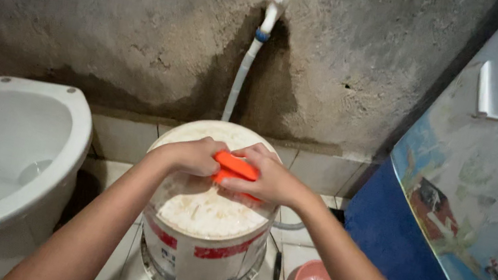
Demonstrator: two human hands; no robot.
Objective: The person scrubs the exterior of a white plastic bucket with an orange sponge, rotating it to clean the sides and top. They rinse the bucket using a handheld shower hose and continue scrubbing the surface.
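A smooth orange plastic brush (236, 170) over a scuffed plastic bucket (202, 246); rough matt cement wall (115, 19), glossy ceramic toilet (2, 141).

Orange brush (235, 170): small, flat, bright plastic; lies roughly level, slightly tilted, over bucket's top near its far-middle part; ends hidden under fingers, bristles not visible.

White bucket (198, 260): round plastic pail, turned upside down, base facing up; base off-white, grimy, streaked; side wall white with red band and faded printed label; wire bail handle hanging loose around lower rim; stands on pale tiled floor, below wall tap with hose, between toilet bowl and blue painted door.
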